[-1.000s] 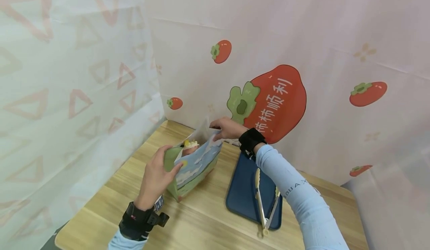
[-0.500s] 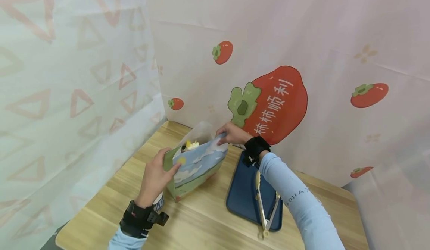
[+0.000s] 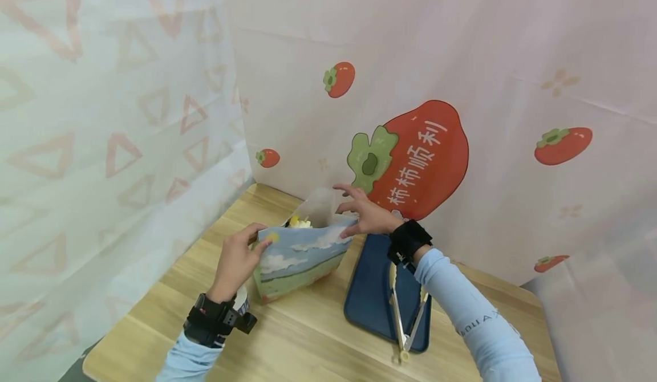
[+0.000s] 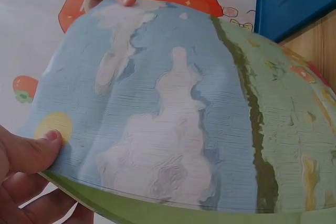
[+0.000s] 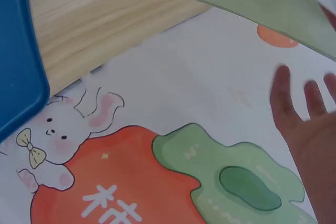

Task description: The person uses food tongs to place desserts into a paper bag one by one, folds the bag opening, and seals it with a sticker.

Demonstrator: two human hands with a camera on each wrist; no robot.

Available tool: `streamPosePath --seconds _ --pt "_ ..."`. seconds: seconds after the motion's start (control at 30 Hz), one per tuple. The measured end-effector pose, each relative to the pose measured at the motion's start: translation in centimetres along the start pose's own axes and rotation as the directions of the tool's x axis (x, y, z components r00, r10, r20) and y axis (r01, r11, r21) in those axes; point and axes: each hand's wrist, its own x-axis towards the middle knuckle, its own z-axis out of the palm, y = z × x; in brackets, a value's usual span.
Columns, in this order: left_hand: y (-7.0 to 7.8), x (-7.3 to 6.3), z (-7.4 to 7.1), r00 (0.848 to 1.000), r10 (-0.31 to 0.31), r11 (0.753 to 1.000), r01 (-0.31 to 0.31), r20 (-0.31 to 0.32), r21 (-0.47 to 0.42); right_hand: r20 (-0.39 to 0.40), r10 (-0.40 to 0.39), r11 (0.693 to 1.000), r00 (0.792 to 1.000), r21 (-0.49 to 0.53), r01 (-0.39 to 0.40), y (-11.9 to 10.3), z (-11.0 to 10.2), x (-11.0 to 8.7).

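A paper bag (image 3: 303,256) with a blue sky, white clouds and green fields stands on the table, its mouth open. Inside the mouth something white and yellow (image 3: 300,222) shows; its kind I cannot tell. My left hand (image 3: 237,259) pinches the bag's left top edge, the thumb on the printed yellow sun and the fingers behind. At the other top corner is my right hand (image 3: 366,211), its thumb touching the front panel's rim. The right fingers (image 5: 283,95) are spread and relaxed, apart from the bag's green side in the right wrist view.
Right of the bag lies a dark blue tray (image 3: 366,291) with metal tongs (image 3: 399,319) on it, their handle end over the near edge. A white and blue cup-like thing (image 3: 241,299) is partly hidden behind my left wrist. A printed cloth (image 3: 287,74) hangs behind the table.
My right hand has moved right and towards me, and its fingers have spread from their grip on the bag's rim. The bag's front panel has turned more to face me.
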Motion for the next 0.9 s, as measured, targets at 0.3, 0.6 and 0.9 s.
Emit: streamPosePath --seconds 0.3,0.6,0.9 --pt "-0.6 0.3 -0.4 0.999 -0.022 1.000 0.022 0.030 -0.012 0.114 0.111 0.993 0.987 0.034 -0.115 0.3 1.1 -0.7" --pt "-1.4 0.5 -1.1 0.993 -0.037 0.999 0.041 0.115 -0.032 -0.341 0.098 0.987 0.935 0.155 -0.047 0.8 5.4 -1.6" --pt "-1.7 1.4 -1.0 0.988 0.012 0.999 -0.018 0.152 0.042 -0.653 0.022 0.977 0.757 0.176 0.124 -0.8 8.6 -2.3"
